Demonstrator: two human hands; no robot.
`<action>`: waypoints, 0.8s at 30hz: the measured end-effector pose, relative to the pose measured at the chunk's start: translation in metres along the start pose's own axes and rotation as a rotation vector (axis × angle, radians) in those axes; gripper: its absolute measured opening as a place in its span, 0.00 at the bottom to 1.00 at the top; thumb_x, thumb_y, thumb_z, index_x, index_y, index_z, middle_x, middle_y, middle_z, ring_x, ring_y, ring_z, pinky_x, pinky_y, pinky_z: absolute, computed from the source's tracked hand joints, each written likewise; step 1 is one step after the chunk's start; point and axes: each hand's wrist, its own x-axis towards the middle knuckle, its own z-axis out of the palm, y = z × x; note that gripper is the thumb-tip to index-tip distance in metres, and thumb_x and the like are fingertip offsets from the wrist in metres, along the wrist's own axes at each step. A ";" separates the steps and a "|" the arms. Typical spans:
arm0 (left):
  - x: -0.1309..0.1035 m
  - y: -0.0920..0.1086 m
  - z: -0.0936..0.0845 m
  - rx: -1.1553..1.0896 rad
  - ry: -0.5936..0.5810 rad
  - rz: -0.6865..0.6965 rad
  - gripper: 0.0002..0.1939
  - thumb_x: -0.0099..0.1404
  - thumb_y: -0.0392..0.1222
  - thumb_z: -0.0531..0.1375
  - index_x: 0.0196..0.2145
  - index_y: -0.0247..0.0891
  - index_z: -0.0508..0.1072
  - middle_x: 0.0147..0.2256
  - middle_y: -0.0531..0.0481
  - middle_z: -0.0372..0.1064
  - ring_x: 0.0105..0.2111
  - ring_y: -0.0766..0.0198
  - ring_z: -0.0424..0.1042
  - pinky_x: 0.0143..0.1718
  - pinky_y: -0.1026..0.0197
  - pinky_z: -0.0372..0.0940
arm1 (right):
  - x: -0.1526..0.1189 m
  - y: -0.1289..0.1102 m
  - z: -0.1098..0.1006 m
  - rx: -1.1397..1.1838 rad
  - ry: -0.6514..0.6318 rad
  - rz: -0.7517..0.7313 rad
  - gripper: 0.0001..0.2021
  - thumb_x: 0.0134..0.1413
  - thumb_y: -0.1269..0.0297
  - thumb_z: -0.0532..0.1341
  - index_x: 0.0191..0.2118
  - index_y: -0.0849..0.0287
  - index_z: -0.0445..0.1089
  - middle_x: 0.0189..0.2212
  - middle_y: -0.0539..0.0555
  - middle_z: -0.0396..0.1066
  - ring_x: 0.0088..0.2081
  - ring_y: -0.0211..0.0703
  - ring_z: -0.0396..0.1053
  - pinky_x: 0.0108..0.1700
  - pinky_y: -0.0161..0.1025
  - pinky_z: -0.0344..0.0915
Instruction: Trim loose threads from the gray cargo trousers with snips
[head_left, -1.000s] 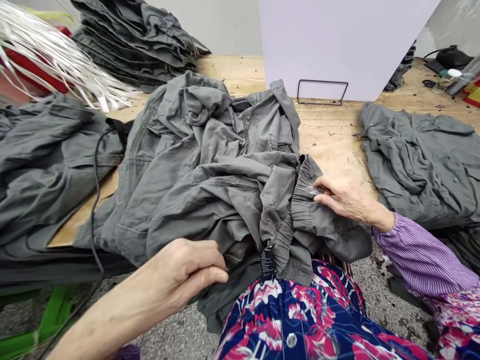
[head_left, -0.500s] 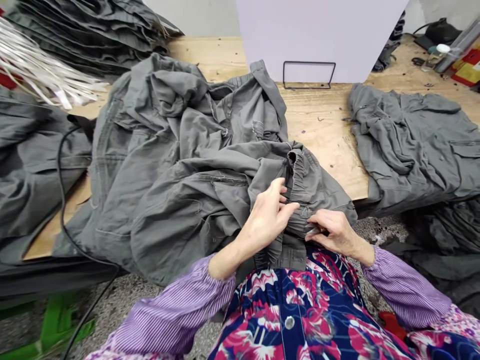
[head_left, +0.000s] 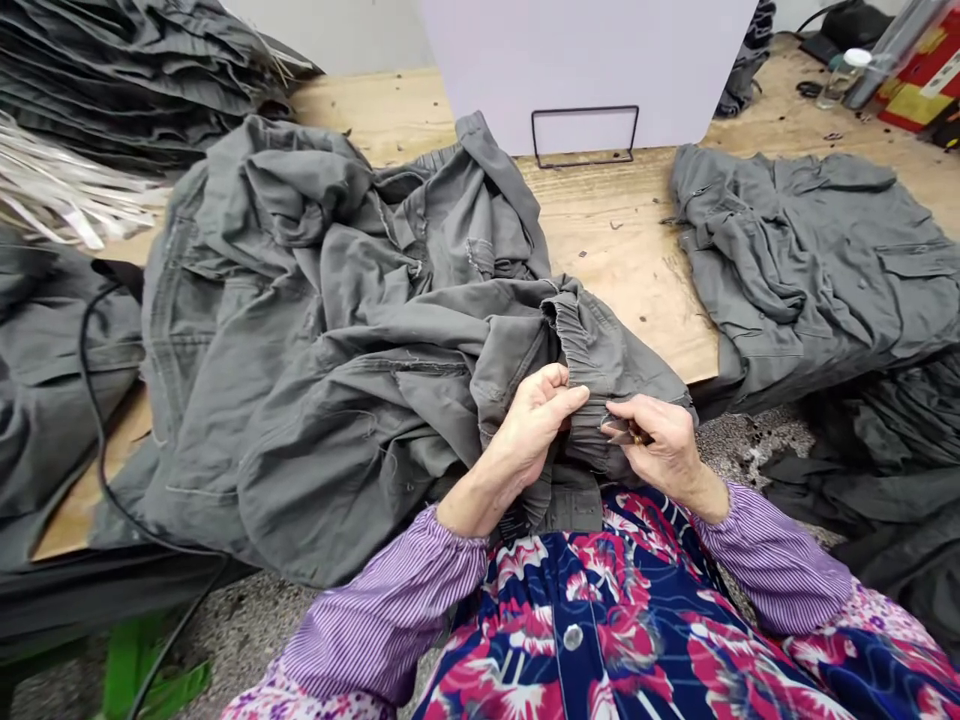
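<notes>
A grey garment (head_left: 360, 400) with a gathered elastic waistband (head_left: 576, 335) lies rumpled over the table's front edge and hangs toward my apron. My left hand (head_left: 536, 415) is closed on the waistband, thumb on top and fingers curled under the cloth. Just right of it, my right hand (head_left: 660, 440) is closed around small metal snips (head_left: 621, 431), whose blades point left at the waistband. The thumb and forefinger of that hand also touch the fabric. Part of the snips is hidden inside the palm.
Folded grey garments (head_left: 825, 260) lie at the right of the wooden table (head_left: 600, 210). A tall grey stack (head_left: 135, 80) and white strips (head_left: 75, 185) are at the back left. A black cable (head_left: 97, 420) hangs over the left edge. A pale panel (head_left: 585, 60) stands behind a wire frame (head_left: 585, 160).
My left hand has closed its fingers and thumb on the waistband. The snips in my right hand now show more clearly. The whole view has shifted slightly to the right.
</notes>
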 end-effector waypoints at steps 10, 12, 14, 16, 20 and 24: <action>0.002 -0.013 0.006 -0.220 -0.029 0.052 0.10 0.52 0.36 0.64 0.33 0.35 0.67 0.29 0.52 0.71 0.29 0.67 0.69 0.34 0.63 0.63 | 0.000 -0.007 -0.005 0.485 -0.002 0.539 0.11 0.56 0.61 0.55 0.25 0.59 0.59 0.18 0.44 0.52 0.19 0.30 0.49 0.21 0.30 0.49; 0.002 -0.015 0.007 -0.234 -0.031 0.033 0.11 0.53 0.37 0.64 0.34 0.34 0.68 0.31 0.50 0.72 0.30 0.65 0.70 0.35 0.62 0.64 | 0.000 -0.010 -0.007 0.502 -0.002 0.530 0.11 0.57 0.61 0.55 0.26 0.59 0.59 0.19 0.44 0.52 0.19 0.30 0.49 0.21 0.30 0.49; 0.003 -0.016 0.009 -0.232 -0.013 0.027 0.11 0.53 0.38 0.64 0.34 0.34 0.68 0.32 0.50 0.72 0.31 0.65 0.71 0.36 0.62 0.64 | -0.001 -0.013 -0.010 0.418 -0.025 0.449 0.10 0.58 0.62 0.54 0.27 0.59 0.60 0.20 0.45 0.55 0.20 0.30 0.51 0.22 0.31 0.50; 0.004 -0.016 0.010 -0.235 0.008 0.042 0.11 0.52 0.37 0.64 0.34 0.34 0.69 0.33 0.49 0.73 0.33 0.64 0.71 0.38 0.62 0.64 | -0.004 -0.016 -0.016 0.306 -0.074 0.290 0.09 0.58 0.64 0.54 0.27 0.59 0.61 0.21 0.46 0.58 0.21 0.32 0.55 0.24 0.31 0.53; 0.005 -0.015 0.012 -0.275 0.016 0.057 0.13 0.51 0.36 0.65 0.36 0.35 0.69 0.36 0.49 0.73 0.37 0.63 0.72 0.42 0.61 0.64 | -0.016 -0.018 -0.028 0.066 -0.100 0.087 0.09 0.60 0.60 0.52 0.40 0.59 0.63 0.28 0.52 0.66 0.26 0.37 0.63 0.28 0.35 0.61; 0.006 -0.014 0.013 -0.288 0.020 0.071 0.13 0.53 0.39 0.64 0.37 0.35 0.70 0.38 0.48 0.74 0.39 0.62 0.72 0.44 0.60 0.64 | -0.025 -0.011 -0.033 -0.223 -0.027 0.109 0.13 0.62 0.61 0.50 0.49 0.59 0.59 0.34 0.57 0.67 0.29 0.40 0.66 0.31 0.38 0.65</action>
